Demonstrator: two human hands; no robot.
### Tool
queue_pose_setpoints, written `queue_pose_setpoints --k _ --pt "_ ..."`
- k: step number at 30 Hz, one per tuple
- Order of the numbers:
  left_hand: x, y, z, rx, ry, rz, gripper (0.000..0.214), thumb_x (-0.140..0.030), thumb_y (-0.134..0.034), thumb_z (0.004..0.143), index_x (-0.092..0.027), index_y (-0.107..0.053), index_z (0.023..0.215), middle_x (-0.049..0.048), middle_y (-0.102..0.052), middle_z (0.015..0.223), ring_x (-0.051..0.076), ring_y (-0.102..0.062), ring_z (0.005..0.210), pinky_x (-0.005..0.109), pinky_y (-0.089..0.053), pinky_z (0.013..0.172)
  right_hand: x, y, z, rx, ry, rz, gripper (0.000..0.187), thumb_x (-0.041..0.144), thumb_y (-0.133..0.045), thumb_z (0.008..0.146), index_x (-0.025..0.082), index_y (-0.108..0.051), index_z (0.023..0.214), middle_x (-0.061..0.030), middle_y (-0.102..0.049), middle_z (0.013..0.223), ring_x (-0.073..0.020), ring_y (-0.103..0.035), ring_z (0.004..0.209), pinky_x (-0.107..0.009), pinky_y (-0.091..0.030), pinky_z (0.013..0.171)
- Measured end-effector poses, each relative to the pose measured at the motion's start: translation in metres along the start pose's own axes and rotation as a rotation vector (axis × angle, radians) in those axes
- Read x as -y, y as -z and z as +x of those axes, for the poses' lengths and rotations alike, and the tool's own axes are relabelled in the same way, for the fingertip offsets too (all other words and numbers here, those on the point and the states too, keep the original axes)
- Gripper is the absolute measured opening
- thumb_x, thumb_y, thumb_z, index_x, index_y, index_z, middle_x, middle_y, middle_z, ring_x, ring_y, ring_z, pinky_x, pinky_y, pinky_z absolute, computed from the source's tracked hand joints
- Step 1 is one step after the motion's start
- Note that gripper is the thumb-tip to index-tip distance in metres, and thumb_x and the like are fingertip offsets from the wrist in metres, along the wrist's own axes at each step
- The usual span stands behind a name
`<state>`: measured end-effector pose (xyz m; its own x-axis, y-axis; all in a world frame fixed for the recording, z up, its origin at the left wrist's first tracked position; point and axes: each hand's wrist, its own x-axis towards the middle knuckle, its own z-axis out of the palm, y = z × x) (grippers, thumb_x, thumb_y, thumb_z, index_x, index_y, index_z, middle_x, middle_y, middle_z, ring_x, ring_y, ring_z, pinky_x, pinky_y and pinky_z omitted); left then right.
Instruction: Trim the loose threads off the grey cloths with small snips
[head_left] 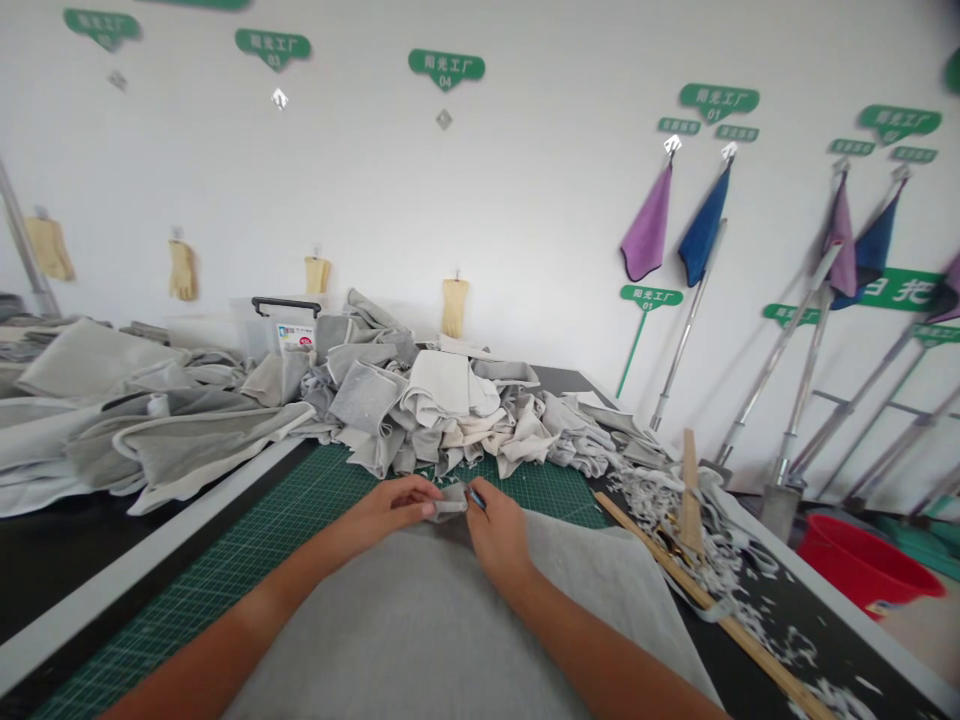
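A large grey cloth [450,620] is spread over the near part of the green cutting mat [202,560]. My left hand [394,505] pinches a folded bit of its far edge between thumb and fingers. Close beside it, my right hand [496,530] is closed around a small tool with a blue part [476,497]. The tip lies at the raised fold, and its exact kind is too small to make out. White scraps are scattered on the mat just beyond both hands.
Beyond the hands is a heap of grey and pale cloth pieces [442,390]; more cloths [202,440] lie at left. At right are a long wooden strip [720,610], a shorter one [690,500], shredded trimmings [720,560] and a red bucket [862,565]. Long-handled tools lean on the wall.
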<state>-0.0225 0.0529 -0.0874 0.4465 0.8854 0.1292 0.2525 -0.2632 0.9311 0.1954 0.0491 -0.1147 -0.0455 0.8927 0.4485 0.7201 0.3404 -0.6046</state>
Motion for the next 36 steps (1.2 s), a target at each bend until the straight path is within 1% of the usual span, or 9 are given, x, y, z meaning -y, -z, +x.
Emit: queue_pose_setpoints --k 5,8,11,15,20,25,27,31,36 --pt "0.001 -0.014 -0.002 -0.162 -0.236 0.462 0.027 -0.031 -0.071 0.083 -0.026 -0.070 0.109 0.0046 -0.070 0.110 0.025 -0.058 0.103 0.034 -0.041 0.092 0.005 0.002 -0.001 0.065 0.062 -0.008 0.020 0.030 -0.052 0.097 0.022 -0.059 0.080 0.0027 -0.063 0.072 -0.0122 -0.055 0.067 -0.023 -0.024 0.062" --pt "-0.002 -0.015 -0.003 -0.194 -0.278 0.610 0.016 -0.033 -0.071 0.083 -0.027 -0.071 0.098 0.0037 -0.070 0.109 0.026 -0.056 0.103 0.036 -0.038 0.093 0.008 0.004 -0.003 0.134 0.115 0.000 0.018 0.029 -0.052 0.098 0.022 -0.061 0.084 0.0020 -0.065 0.075 -0.0128 -0.058 0.072 -0.022 -0.027 0.064" --pt "-0.002 -0.013 -0.003 -0.200 -0.269 0.649 0.011 -0.034 -0.069 0.084 -0.027 -0.070 0.093 0.0033 -0.071 0.103 0.026 -0.057 0.100 0.036 -0.036 0.090 0.010 0.004 -0.004 0.172 0.131 0.002 0.018 0.028 -0.051 0.098 0.023 -0.062 0.086 0.0019 -0.066 0.076 -0.0129 -0.059 0.073 -0.022 -0.028 0.066" --pt "0.001 -0.013 -0.003 -0.218 -0.252 0.588 0.008 -0.030 -0.067 0.084 -0.025 -0.067 0.090 0.0019 -0.071 0.091 0.024 -0.060 0.091 0.034 -0.036 0.085 0.007 0.003 -0.003 0.111 0.076 -0.014 0.023 0.031 -0.050 0.099 0.022 -0.060 0.081 0.0022 -0.064 0.074 -0.0127 -0.056 0.070 -0.023 -0.027 0.064" --pt "-0.001 -0.008 -0.003 -0.365 -0.265 0.555 0.008 -0.031 -0.065 0.085 -0.024 -0.064 0.085 0.0018 -0.068 0.087 0.022 -0.059 0.083 0.032 -0.037 0.085 0.002 0.000 0.001 0.040 0.007 0.017 0.032 0.040 -0.048 0.100 0.021 -0.057 0.076 0.0030 -0.061 0.070 -0.0129 -0.053 0.066 -0.023 -0.026 0.062" --pt "0.003 -0.002 0.000 -0.447 -0.206 0.493 0.023 -0.033 -0.063 0.086 -0.026 -0.066 0.107 0.0012 -0.065 0.086 0.020 -0.054 0.078 0.030 -0.038 0.078 0.002 -0.002 0.000 0.027 0.031 0.008 0.033 0.041 -0.049 0.099 0.021 -0.057 0.075 0.0038 -0.059 0.068 -0.0123 -0.050 0.064 -0.023 -0.025 0.061" --pt "0.008 -0.001 0.002 -0.445 -0.170 0.449 0.025 -0.035 -0.063 0.086 -0.025 -0.066 0.108 0.0002 -0.061 0.082 0.019 -0.053 0.076 0.028 -0.038 0.073 0.002 -0.002 0.000 0.028 0.037 0.011 0.032 0.040 -0.049 0.099 0.021 -0.058 0.075 0.0036 -0.059 0.068 -0.0125 -0.051 0.065 -0.023 -0.025 0.061" --pt "0.017 0.000 0.006 -0.398 -0.129 0.256 0.022 -0.041 -0.064 0.084 -0.020 -0.057 0.084 -0.0031 -0.050 0.072 0.015 -0.046 0.068 0.025 -0.035 0.065 0.001 -0.001 0.001 0.031 0.002 0.029 0.030 0.039 -0.049 0.099 0.021 -0.058 0.076 0.0030 -0.061 0.069 -0.0137 -0.054 0.068 -0.023 -0.027 0.062" --pt "0.012 0.003 0.007 -0.306 -0.105 0.089 0.035 -0.046 -0.066 0.082 -0.019 -0.046 0.072 -0.0034 -0.047 0.071 0.014 -0.044 0.067 0.023 -0.033 0.062 0.000 -0.001 0.002 0.028 -0.010 0.029 0.023 0.033 -0.050 0.096 0.022 -0.059 0.078 0.0021 -0.064 0.073 -0.0145 -0.056 0.071 -0.023 -0.027 0.064"
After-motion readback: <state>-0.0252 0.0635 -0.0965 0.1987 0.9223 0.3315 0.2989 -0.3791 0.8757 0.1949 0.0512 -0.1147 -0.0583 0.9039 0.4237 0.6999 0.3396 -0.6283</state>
